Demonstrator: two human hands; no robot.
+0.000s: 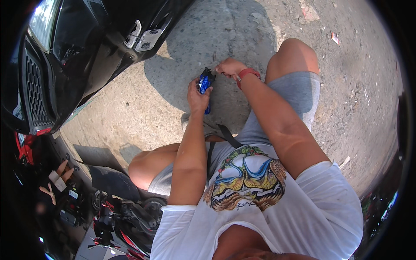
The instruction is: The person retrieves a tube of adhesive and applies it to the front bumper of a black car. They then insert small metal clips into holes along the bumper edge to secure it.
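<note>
My left hand [199,96] is wrapped round a blue, black-topped hand-sized object [204,85], which looks like a tool or device; its exact kind does not show. It is held nearly upright in the picture, with its black end pointing away from me. Just right of that black end is my right hand [231,68], its fingers drawn together in a pinch. Whatever they hold, if anything, is too small to make out. A red band [248,74] circles my right wrist. Both hands are over the concrete ground in front of my bent legs.
A black car [104,39] stands close on the left, with a whitish patch [148,40] at its lower edge. Behind it on the lower left are a motorcycle [130,216] and another person's hand [47,193]. A dark strap [229,136] lies across my lap. Litter [335,37] dots the rough ground.
</note>
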